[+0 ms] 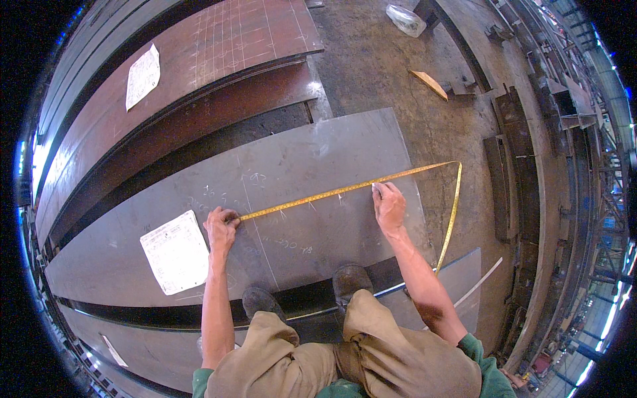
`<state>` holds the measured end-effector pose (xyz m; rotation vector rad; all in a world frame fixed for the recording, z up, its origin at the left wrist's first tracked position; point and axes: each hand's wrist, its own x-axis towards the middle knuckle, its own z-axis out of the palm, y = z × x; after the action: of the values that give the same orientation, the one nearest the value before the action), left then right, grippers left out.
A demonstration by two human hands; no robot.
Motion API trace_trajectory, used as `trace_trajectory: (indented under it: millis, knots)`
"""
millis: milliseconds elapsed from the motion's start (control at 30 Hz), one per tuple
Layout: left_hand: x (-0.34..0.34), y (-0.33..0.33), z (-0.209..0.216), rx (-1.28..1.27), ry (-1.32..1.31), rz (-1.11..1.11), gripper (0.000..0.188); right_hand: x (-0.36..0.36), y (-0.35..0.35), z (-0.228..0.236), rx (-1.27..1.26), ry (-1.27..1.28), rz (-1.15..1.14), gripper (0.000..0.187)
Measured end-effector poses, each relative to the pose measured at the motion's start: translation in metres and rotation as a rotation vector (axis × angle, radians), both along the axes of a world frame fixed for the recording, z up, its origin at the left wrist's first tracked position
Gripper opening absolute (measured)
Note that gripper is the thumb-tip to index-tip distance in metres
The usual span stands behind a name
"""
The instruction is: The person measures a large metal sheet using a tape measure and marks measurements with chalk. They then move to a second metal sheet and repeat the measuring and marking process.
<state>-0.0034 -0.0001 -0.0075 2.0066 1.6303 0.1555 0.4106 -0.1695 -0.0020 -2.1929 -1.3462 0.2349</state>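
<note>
A yellow tape measure [312,198] lies stretched across a grey steel plate [358,235], then bends over beyond the plate's right edge and comes back toward me. My left hand [221,229] is closed on the tape's left end, close to a white line drawn across the plate. Pinched in my right hand [390,209] is a small white piece of chalk [374,188], its tip at the tape's lower edge. Several short white tick marks run along the tape between my hands. Handwritten marks also show on the plate.
A white paper sheet [176,254] lies left of my left hand. Behind is a reddish-brown plate stack [239,40] with another sheet [142,78]. A dark gap separates my plate from the nearer one. Steel beams [514,152] stand right; a wood scrap [430,85] lies on the floor.
</note>
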Motion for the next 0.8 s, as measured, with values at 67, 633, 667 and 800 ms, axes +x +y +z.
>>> trace_trajectory:
  millis: [67,633,667,800]
  knots:
    - [0.003,-0.001,0.002,0.002,0.007,-0.001,0.018,0.001,0.0,0.0,-0.004,-0.035,0.012,0.013]
    - [-0.002,-0.004,0.001,0.112,0.026,-0.029,0.018,-0.002,0.026,0.108,-0.895,-0.108,0.329,0.007]
    - [-0.004,-0.004,-0.002,0.122,0.032,-0.032,0.018,0.0,0.022,0.112,-0.917,-0.102,0.357,0.008]
    - [0.003,-0.004,-0.004,0.153,0.036,-0.039,0.018,0.034,-0.017,0.08,-0.826,-0.116,0.373,0.01]
